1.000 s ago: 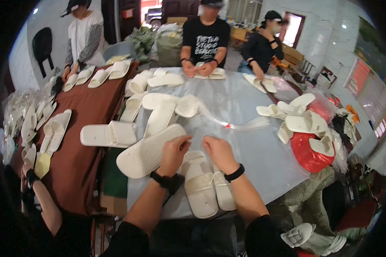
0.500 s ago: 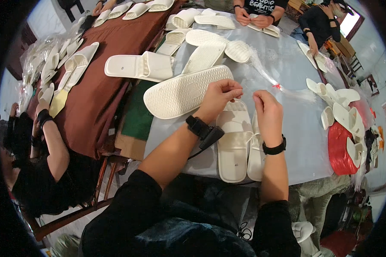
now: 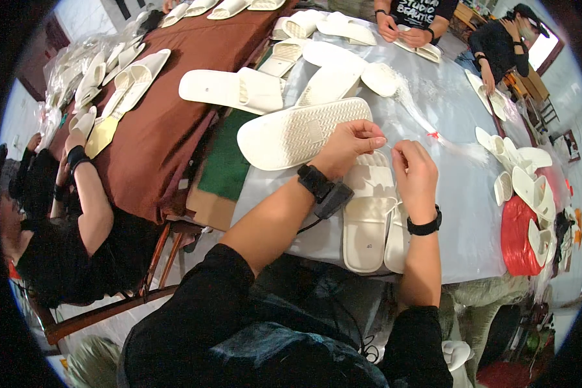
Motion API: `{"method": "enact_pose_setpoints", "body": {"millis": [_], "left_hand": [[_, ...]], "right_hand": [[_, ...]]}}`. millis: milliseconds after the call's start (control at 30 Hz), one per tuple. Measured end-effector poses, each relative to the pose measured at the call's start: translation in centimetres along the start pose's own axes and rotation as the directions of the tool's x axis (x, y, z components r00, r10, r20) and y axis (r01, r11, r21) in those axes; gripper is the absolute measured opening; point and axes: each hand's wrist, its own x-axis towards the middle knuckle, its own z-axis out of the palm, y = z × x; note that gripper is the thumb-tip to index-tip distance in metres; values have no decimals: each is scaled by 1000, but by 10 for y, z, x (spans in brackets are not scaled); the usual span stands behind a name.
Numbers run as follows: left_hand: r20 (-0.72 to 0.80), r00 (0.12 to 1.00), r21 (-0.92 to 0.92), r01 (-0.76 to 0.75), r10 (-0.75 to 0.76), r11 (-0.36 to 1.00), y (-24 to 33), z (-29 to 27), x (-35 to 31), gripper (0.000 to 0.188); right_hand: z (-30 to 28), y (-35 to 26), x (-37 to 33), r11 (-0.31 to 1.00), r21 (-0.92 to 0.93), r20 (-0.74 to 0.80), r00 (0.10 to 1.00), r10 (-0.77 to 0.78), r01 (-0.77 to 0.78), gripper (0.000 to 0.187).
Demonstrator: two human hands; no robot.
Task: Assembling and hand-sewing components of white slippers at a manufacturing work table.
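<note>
A pair of cream slippers lies side by side in front of me, the left slipper (image 3: 363, 242) in plain sight and the right slipper (image 3: 395, 251) partly behind my right forearm. Over their far ends, my left hand (image 3: 352, 145) is closed, thumb and fingertips pinched together. Close beside it, my right hand (image 3: 419, 174) is closed too, its fingertips facing the left ones. Whatever they pinch is too fine to make out. A larger slipper (image 3: 288, 137) rests sole-up next to my left hand. Beyond my hands lies a bundle of thin clear strands (image 3: 415, 115) with a red tie.
More slippers (image 3: 229, 90) overlap at the far left of the grey-covered table (image 3: 459, 220). At the right edge, several slippers (image 3: 530, 184) are piled by a red wrapped bundle (image 3: 518, 236). Co-workers' hands (image 3: 404, 32) handle slippers across the table; another person's arm (image 3: 87, 187) is at left.
The view has shifted, so the table and slippers sit farther right in the picture. My hands remain pinched above the pair, with little other movement.
</note>
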Motion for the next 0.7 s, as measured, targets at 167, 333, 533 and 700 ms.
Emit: {"method": "enact_pose_setpoints", "body": {"millis": [167, 333, 533, 700], "left_hand": [[-10, 1000, -40, 15, -16, 999, -2, 0, 1, 14], [-3, 1000, -62, 25, -25, 998, -3, 0, 1, 12], [27, 999, -87, 26, -24, 996, -5, -1, 0, 12], [71, 997, 0, 38, -38, 999, -3, 4, 0, 16]], "right_hand": [[3, 1, -1, 1000, 4, -20, 1000, -18, 18, 6], [4, 0, -2, 999, 25, -68, 997, -39, 41, 6], [-1, -6, -3, 998, -66, 56, 998, 21, -17, 6], [0, -4, -4, 999, -48, 37, 999, 26, -24, 6]]}}
